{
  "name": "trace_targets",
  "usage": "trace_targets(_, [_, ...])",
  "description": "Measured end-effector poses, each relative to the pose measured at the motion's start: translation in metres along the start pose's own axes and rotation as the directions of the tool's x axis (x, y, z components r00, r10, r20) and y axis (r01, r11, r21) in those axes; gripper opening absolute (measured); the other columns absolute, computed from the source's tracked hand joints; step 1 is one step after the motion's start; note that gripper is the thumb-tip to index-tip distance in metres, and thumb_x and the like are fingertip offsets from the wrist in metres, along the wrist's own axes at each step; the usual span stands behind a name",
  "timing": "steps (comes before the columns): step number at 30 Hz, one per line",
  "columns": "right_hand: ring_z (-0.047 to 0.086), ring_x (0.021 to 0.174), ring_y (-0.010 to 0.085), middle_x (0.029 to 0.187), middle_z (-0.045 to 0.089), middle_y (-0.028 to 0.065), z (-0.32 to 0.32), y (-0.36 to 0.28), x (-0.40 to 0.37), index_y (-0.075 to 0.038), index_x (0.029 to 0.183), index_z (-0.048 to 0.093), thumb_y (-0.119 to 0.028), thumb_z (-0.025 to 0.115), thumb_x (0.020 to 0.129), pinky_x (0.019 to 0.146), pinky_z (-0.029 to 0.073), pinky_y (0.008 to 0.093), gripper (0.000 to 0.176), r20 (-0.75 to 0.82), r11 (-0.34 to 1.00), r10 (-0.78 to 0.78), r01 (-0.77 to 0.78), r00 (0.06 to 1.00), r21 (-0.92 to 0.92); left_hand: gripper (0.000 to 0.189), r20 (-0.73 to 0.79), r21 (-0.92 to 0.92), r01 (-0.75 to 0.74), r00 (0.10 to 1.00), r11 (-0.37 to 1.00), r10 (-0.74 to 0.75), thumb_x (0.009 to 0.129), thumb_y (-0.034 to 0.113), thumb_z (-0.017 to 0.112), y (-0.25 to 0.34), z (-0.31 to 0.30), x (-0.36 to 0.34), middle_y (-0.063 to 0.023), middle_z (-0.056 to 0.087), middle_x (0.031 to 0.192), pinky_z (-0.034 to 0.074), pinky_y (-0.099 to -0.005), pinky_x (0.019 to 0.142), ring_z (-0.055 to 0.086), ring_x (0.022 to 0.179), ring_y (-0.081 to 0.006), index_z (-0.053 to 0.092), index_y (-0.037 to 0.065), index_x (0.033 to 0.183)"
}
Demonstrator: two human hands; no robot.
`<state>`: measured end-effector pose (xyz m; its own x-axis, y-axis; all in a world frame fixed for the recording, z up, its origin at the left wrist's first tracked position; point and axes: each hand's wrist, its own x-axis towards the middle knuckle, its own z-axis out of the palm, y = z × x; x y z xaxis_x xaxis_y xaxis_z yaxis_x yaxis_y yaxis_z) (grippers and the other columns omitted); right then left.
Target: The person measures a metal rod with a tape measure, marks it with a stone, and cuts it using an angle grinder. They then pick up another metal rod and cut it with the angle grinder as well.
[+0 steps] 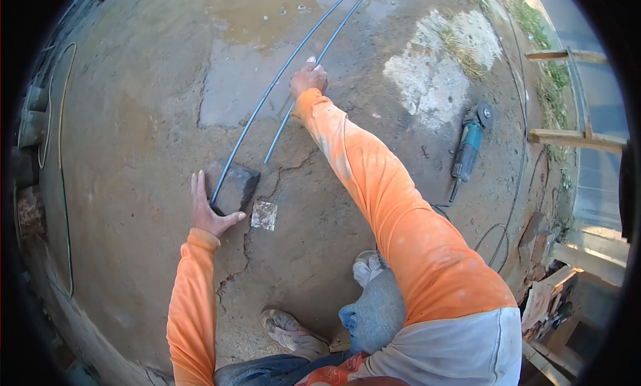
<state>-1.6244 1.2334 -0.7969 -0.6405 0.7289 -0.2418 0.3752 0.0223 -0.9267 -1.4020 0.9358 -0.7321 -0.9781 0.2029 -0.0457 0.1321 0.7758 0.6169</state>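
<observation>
A dark stone block (pixel 238 188) sits on the ground in front of me. My left hand (pixel 212 209) is spread around its near left corner, fingers straight and thumb apart, beside the end of a long thin metal rod (pixel 257 109) that rests over the block. Farther forward, my right hand (pixel 309 78) is closed around a second metal rod (pixel 280 131), whose near end reaches just right of the block. Both rods run away side by side toward the top edge. A small pale square piece (pixel 264 215) lies on the ground by the block.
An angle grinder (pixel 470 146) lies on the right, its cord (pixel 517 152) trailing along that side. Wooden pieces (pixel 577 140) border the right edge. A hose (pixel 61 152) lies at left. Muddy water (pixel 260 12) and a rough pale concrete patch (pixel 434 69) are ahead.
</observation>
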Motion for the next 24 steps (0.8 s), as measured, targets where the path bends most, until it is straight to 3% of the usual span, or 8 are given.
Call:
trace_targets(3, [0.057,0.093,0.0448,0.093,0.060,0.0299,-0.064,-0.013,0.007,0.008,0.091,0.059,-0.037,0.032,0.093,0.084,0.043,0.0486,0.052,-0.060,0.942,-0.154,0.128,0.986,-0.310,0.108,-0.056,-0.210,0.092,0.993,0.973,-0.106,0.064,0.042,0.077,0.010,-0.006,-0.016,-0.0195,0.023,0.145,0.029,-0.0394,0.106,0.026,0.133,-0.0312,0.015,0.001,0.142])
trace_targets(9, [0.059,0.089,0.0440,0.089,0.062,0.0269,-0.188,-0.008,0.059,0.005,0.088,0.061,-0.035,0.034,0.093,0.081,0.046,0.0483,0.049,-0.107,0.834,-0.235,0.144,0.966,-0.533,0.078,0.001,-0.040,0.135,0.991,0.990,-0.135,0.082,0.043,0.058,-0.027,-0.019,-0.069,-0.0224,0.031,0.141,0.025,-0.0387,0.107,0.029,0.131,-0.0341,0.026,-0.001,0.139])
trace_targets(12, [0.059,0.094,0.0433,0.097,0.061,0.0276,-0.243,-0.008,0.070,0.004,0.093,0.063,-0.040,0.037,0.091,0.084,0.046,0.0485,0.051,0.001,0.773,-0.142,0.111,0.990,-0.624,0.074,0.037,-0.021,0.179,0.983,0.984,-0.178,0.085,0.044,0.054,-0.038,-0.025,-0.088,-0.0227,0.038,0.136,0.029,-0.0384,0.105,0.036,0.127,-0.0344,0.029,-0.001,0.137])
trace_targets(14, [0.054,0.108,0.0414,0.112,0.057,0.0275,-0.266,-0.007,0.072,0.003,0.108,0.059,-0.051,0.042,0.087,0.093,0.041,0.0471,0.060,-0.107,0.740,0.046,-0.106,0.993,-0.664,0.072,0.032,-0.061,0.241,0.970,0.969,-0.239,0.085,0.044,0.053,-0.034,-0.026,-0.101,-0.0226,0.042,0.133,0.031,-0.0384,0.103,0.041,0.124,-0.0343,0.031,-0.001,0.137])
trace_targets(17, [0.035,0.127,0.0410,0.135,0.037,0.0288,-0.299,0.006,0.076,0.002,0.132,0.038,-0.058,0.047,0.081,0.103,0.031,0.0488,0.078,-0.142,0.518,-0.203,-0.017,0.969,-0.855,0.067,0.082,0.003,0.370,0.926,0.929,-0.369,0.086,0.046,0.052,-0.044,-0.033,-0.115,-0.0217,0.051,0.125,0.036,-0.0389,0.099,0.048,0.117,-0.0343,0.035,0.003,0.135])
trace_targets(19, [0.043,0.117,0.0320,0.129,0.045,0.0219,-0.331,-0.028,0.027,-0.001,0.131,0.040,-0.052,0.048,0.085,0.093,0.037,0.0421,0.069,0.124,0.811,-0.116,0.165,0.986,-0.561,0.071,0.082,0.067,0.417,0.903,0.907,-0.421,0.086,0.054,0.047,-0.041,-0.038,-0.122,-0.0223,0.049,0.126,0.037,-0.0392,0.098,0.047,0.118,-0.0350,0.037,0.003,0.134])
trace_targets(21, [0.051,0.097,0.0165,0.117,0.053,0.0128,-0.365,-0.050,-0.030,-0.002,0.131,0.040,-0.052,0.043,0.089,0.080,0.044,0.0311,0.065,0.501,0.997,0.039,-0.065,0.865,0.036,0.066,0.073,0.079,0.431,0.897,0.899,-0.437,0.087,0.053,0.045,-0.031,-0.046,-0.125,-0.0238,0.051,0.123,0.039,-0.0399,0.096,0.048,0.115,-0.0376,0.039,0.003,0.131])
trace_targets(24, [0.050,0.110,0.0309,0.121,0.049,0.0225,-0.418,-0.091,-0.153,0.003,0.131,0.036,-0.069,0.040,0.082,0.090,0.042,0.0421,0.087,0.904,0.914,-0.292,-0.187,0.314,0.360,0.067,-0.017,0.172,0.438,0.897,0.882,-0.442,0.086,0.051,0.047,-0.037,-0.043,-0.133,-0.0220,0.046,0.129,0.032,-0.0411,0.102,0.042,0.122,-0.0366,0.036,0.005,0.134])
